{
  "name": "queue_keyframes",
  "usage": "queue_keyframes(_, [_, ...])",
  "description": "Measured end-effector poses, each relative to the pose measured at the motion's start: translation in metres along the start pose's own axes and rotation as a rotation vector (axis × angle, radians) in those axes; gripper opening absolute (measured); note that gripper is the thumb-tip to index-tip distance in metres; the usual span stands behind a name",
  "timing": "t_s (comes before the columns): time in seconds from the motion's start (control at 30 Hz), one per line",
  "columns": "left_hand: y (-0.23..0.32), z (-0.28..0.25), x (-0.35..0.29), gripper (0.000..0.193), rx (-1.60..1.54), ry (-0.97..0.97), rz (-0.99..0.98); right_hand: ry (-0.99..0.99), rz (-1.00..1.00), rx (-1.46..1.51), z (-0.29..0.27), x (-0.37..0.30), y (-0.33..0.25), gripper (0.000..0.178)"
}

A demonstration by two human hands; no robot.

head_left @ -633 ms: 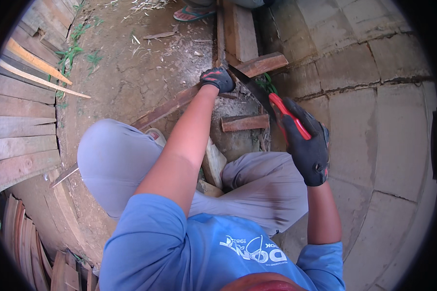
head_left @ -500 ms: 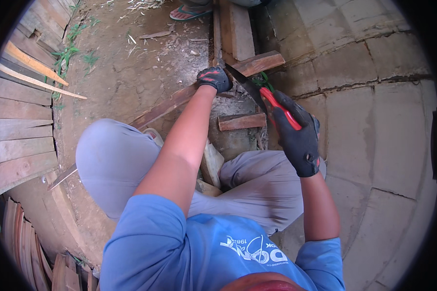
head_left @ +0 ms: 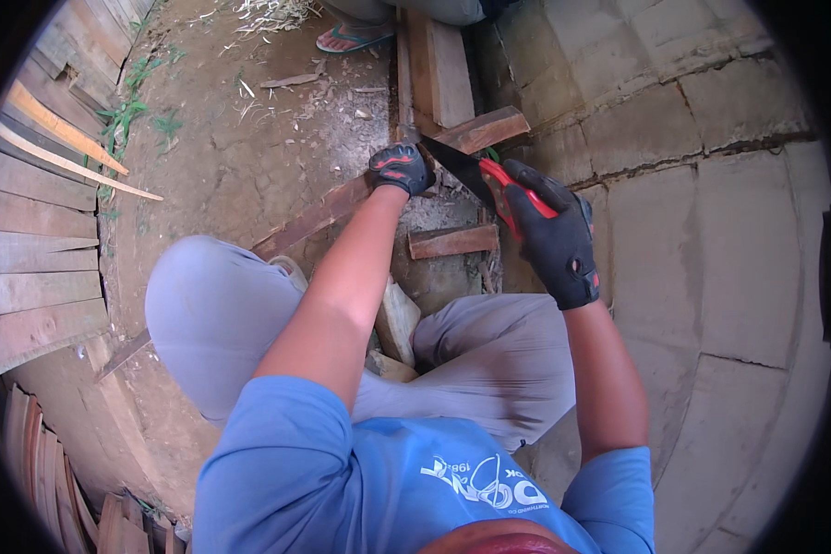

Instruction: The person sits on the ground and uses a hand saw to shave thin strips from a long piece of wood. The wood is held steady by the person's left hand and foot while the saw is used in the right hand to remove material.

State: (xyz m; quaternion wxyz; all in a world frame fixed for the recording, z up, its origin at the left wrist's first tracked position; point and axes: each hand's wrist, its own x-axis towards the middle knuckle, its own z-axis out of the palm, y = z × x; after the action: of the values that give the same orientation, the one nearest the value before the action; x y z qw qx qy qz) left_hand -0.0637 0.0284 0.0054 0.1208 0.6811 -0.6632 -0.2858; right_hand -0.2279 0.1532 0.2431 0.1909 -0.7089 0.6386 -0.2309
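My right hand (head_left: 559,240), in a black and red glove, is closed around the red handle of a handsaw (head_left: 460,170). The saw's dark blade slants up and left, and its far end meets a wooden beam (head_left: 486,130) just right of my left hand. That left hand (head_left: 403,169), gloved alike, is closed over the beam and presses on it. The beam runs on toward my left knee as a reddish-brown length (head_left: 316,220). Where the blade meets the wood, the contact is partly hidden by my left glove.
A short wood block (head_left: 452,242) lies below the saw. Behind the beam stands a thicker timber (head_left: 450,78), beside another person's sandalled foot (head_left: 355,39). Wooden boards (head_left: 37,245) line the left, a block wall (head_left: 748,249) the right. Wood shavings (head_left: 272,14) litter the dirt ground.
My right hand and the saw have moved up and left, bringing the handle closer to the beam. My left hand keeps its hold on the wood. The whole view has shifted slightly.
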Motion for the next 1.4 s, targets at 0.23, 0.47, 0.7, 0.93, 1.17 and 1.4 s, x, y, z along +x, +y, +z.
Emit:
queue_keyframes(0.23, [0.003, 0.010, -0.017, 0.030, -0.019, 0.200, 0.086, -0.007, -0.078, -0.154, 0.001, 0.022, -0.011, 0.040])
queue_keyframes(0.47, [0.000, 0.014, -0.018, 0.028, 0.018, 0.255, 0.096, 0.030, -0.057, -0.150, 0.015, 0.019, -0.039, 0.039])
queue_keyframes(0.7, [0.002, 0.021, -0.023, 0.030, 0.084, 0.247, 0.086, -0.027, -0.006, -0.144, 0.003, 0.025, -0.022, 0.043])
queue_keyframes(0.93, [0.017, 0.031, -0.021, 0.025, 0.140, 0.334, 0.107, -0.007, 0.047, -0.088, 0.002, 0.035, -0.008, 0.050])
queue_keyframes(1.17, [0.009, 0.046, -0.027, 0.033, 0.331, 0.440, 0.125, -0.035, 0.113, 0.009, -0.010, 0.011, -0.011, 0.049])
queue_keyframes(1.4, [0.015, 0.028, -0.017, 0.032, 0.233, 0.214, 0.121, 0.159, 0.043, 0.204, 0.028, -0.052, 0.049, 0.036])
